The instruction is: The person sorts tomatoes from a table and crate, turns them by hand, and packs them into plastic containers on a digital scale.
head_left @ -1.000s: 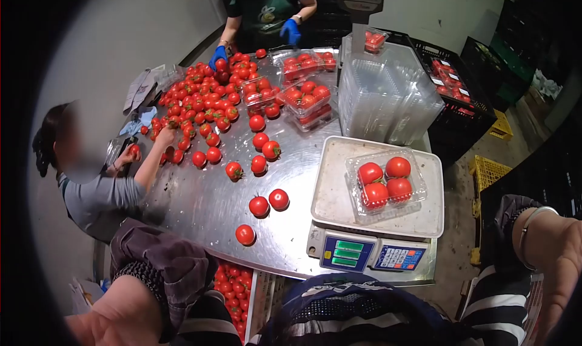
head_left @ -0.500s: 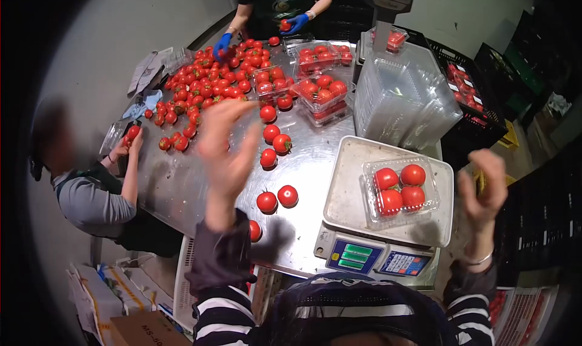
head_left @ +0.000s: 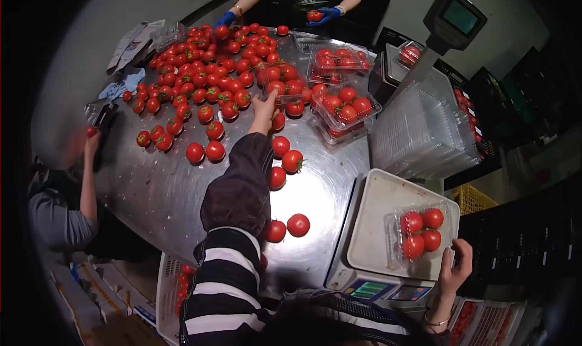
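Observation:
My left hand [head_left: 265, 109] reaches across the metal table to the near side of a clear box of tomatoes [head_left: 284, 79]; its fingertips touch the box's edge, and part of the grip is hidden. My right hand [head_left: 456, 267], fingers apart and curved, is beside the scale's right edge and holds nothing. On the white scale tray [head_left: 379, 200] lies a clear box with several red tomatoes [head_left: 422, 232]. Stacked boxes of tomatoes [head_left: 347, 111] stand right of my left hand. Loose tomatoes [head_left: 200, 79] cover the far left of the table [head_left: 157, 188].
Stacked empty clear boxes [head_left: 418, 134] stand behind the scale, near a display on a post [head_left: 459, 17]. A co-worker in blue gloves [head_left: 327, 16] holds a tomato at the far side. Another co-worker [head_left: 63, 219] is at the left. Crates stand at the right.
My left hand has gone from raised above the table to the box of tomatoes farther back. My right hand has lowered beside the scale. The view has shifted.

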`<action>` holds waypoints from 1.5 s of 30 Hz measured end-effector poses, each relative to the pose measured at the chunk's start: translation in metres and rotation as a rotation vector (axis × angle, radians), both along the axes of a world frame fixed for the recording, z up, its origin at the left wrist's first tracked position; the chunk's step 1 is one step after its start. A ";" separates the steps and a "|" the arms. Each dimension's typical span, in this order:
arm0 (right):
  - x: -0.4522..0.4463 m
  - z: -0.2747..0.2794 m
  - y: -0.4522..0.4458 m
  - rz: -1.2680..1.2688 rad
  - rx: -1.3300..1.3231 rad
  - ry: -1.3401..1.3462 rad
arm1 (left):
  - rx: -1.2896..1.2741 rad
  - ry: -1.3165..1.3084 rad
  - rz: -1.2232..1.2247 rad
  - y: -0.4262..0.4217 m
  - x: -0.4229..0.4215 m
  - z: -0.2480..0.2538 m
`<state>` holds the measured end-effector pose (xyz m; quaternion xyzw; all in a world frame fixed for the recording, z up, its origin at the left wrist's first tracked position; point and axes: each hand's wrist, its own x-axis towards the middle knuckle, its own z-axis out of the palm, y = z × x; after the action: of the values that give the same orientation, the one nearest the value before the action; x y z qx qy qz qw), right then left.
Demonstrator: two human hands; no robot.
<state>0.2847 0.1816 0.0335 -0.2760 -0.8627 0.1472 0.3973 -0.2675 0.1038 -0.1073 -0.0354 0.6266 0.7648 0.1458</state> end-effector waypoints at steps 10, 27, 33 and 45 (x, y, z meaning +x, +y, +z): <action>-0.051 0.002 -0.041 -0.114 0.009 -0.120 | 0.157 -0.060 -0.082 0.038 -0.073 -0.022; -0.060 0.010 -0.041 -0.151 0.112 -0.276 | 0.144 0.185 -0.155 0.013 -0.036 -0.032; 0.015 -0.025 0.043 -0.507 -0.324 0.219 | 0.217 0.007 -0.949 -0.029 0.114 0.049; 0.006 -0.065 0.003 -0.237 -1.120 0.790 | 0.042 0.266 -1.135 0.012 0.370 0.029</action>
<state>0.2909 0.1844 -0.0318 -0.4576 -0.4117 0.6150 0.4928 0.1026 0.1162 -0.0785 0.4050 0.5452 0.5771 0.4535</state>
